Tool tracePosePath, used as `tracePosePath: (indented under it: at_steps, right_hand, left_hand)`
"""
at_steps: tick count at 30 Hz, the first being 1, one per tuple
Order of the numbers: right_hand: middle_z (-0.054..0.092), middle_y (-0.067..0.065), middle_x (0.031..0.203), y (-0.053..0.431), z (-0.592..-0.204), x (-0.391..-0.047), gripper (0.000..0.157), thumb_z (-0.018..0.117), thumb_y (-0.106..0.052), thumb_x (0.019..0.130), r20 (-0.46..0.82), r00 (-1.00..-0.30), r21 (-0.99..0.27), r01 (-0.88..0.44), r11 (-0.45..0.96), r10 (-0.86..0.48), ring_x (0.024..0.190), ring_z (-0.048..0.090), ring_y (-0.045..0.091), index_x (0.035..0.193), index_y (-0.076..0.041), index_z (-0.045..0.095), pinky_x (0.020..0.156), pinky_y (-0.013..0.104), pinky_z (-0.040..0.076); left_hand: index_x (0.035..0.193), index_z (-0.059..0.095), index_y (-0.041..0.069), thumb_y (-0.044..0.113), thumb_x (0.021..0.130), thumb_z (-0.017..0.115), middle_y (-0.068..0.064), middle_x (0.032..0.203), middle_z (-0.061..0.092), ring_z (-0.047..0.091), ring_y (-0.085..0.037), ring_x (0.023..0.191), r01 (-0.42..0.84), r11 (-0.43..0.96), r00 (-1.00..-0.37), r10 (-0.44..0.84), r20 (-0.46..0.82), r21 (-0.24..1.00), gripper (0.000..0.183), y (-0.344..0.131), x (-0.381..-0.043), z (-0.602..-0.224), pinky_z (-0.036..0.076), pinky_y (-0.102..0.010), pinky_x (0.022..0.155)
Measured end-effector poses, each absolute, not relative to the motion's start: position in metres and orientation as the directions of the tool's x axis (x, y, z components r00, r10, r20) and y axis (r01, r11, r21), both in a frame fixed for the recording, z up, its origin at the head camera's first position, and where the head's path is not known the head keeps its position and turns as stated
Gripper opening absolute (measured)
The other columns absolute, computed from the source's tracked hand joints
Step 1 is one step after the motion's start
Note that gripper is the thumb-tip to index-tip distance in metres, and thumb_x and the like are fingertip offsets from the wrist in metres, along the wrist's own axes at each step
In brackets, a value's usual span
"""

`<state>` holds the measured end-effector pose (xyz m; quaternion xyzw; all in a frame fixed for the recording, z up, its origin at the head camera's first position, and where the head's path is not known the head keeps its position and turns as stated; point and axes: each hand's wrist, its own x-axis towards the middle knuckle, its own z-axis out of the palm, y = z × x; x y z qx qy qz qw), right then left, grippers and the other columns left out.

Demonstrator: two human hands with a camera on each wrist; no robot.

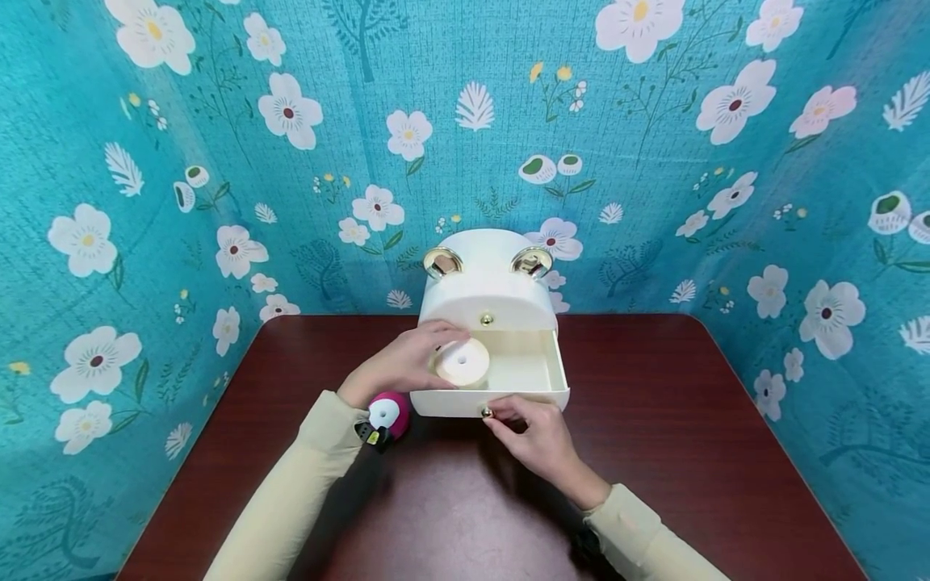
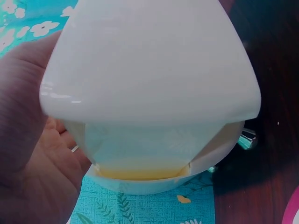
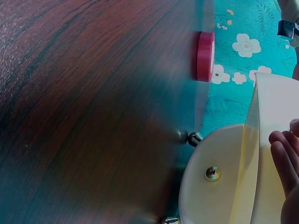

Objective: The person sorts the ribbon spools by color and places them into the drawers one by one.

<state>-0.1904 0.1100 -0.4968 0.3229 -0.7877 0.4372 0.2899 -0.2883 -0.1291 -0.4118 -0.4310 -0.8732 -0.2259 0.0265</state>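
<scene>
Head cam's pretty bright, flowery cloth (image 1: 436, 194) comes out crisp. Pale glare patch on the table (image 1: 436, 516) at 6 o'clock, soft dark shadows by the sleeves (image 1: 294, 476). Left wrist is way dimmer and kinda hazy, small shiny streaks on the drawer (image 2: 154, 70) around 9. Right wrist's softish, speckly sheen at 10. Can't pin down the light source.

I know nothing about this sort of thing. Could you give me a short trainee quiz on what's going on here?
1. Which hand pinches the shiny round gold knob on the open cream-white plastic-looking drawer?
2. True or false: the pink-and-white round roll rests on the dark red wood-grain table, outside the drawer.
3. What does the left hand grip: A, the knob; B, a cream-white disc-shaped roll; C, the pink-and-white roll?

Key: 1, the right hand; 2, true; 3, B.
</scene>
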Motion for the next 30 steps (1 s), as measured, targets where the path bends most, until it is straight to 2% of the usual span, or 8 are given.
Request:
tracePosePath:
  at_steps: [11,17,22,27,30]
  right_hand:
    - [0.073,-0.001,0.080,0.109,-0.495,-0.192,0.022,0.081,-0.008,0.073,0.744,-0.616,-0.494,-0.768,0.408,-0.258,0.069,0.069,0.006,0.093,-0.009,0.072,0.061,0.016,0.054]
    - [0.073,-0.002,0.079,0.109,-0.496,-0.194,0.023,0.082,-0.006,0.072,0.757,-0.601,-0.482,-0.779,0.400,-0.257,0.068,0.068,0.005,0.092,-0.010,0.072,0.061,0.015,0.053]
    - [0.073,-0.002,0.080,0.109,-0.498,-0.194,0.023,0.082,-0.005,0.071,0.773,-0.581,-0.461,-0.790,0.404,-0.255,0.068,0.068,0.004,0.092,-0.009,0.072,0.061,0.015,0.053]
    - [0.073,-0.002,0.079,0.109,-0.498,-0.193,0.023,0.082,-0.006,0.072,0.765,-0.589,-0.466,-0.785,0.408,-0.259,0.068,0.068,0.004,0.092,-0.009,0.072,0.061,0.015,0.053]
    - [0.073,-0.002,0.078,0.108,-0.498,-0.192,0.022,0.082,-0.006,0.072,0.762,-0.593,-0.468,-0.782,0.411,-0.261,0.068,0.068,0.004,0.092,-0.009,0.072,0.061,0.015,0.053]
  left_hand:
    - [0.131,0.059,0.016,0.043,0.070,0.084,0.003,0.128,0.057,0.049,-0.012,0.119,0.783,0.544,-0.601,0.787,0.140,0.302,0.071,-0.114,-0.295,-0.410,0.041,-0.031,0.102]
    - [0.127,0.062,0.014,0.037,0.072,0.083,0.001,0.123,0.060,0.053,-0.012,0.112,0.807,0.539,-0.568,0.820,0.072,0.241,0.063,-0.103,-0.296,-0.409,0.043,-0.029,0.099]
    - [0.125,0.062,0.014,0.033,0.072,0.083,0.000,0.120,0.060,0.054,-0.013,0.108,0.798,0.555,-0.575,0.818,0.023,0.234,0.060,-0.098,-0.295,-0.408,0.045,-0.030,0.097]
    - [0.121,0.065,0.015,0.029,0.074,0.081,-0.001,0.116,0.061,0.056,-0.014,0.102,0.812,0.571,-0.577,0.817,0.016,0.121,0.052,-0.095,-0.296,-0.415,0.048,-0.030,0.093]
    - [0.121,0.065,0.017,0.032,0.075,0.081,0.000,0.115,0.061,0.057,-0.013,0.100,0.808,0.584,-0.586,0.810,0.011,0.073,0.052,-0.094,-0.297,-0.419,0.049,-0.030,0.093]
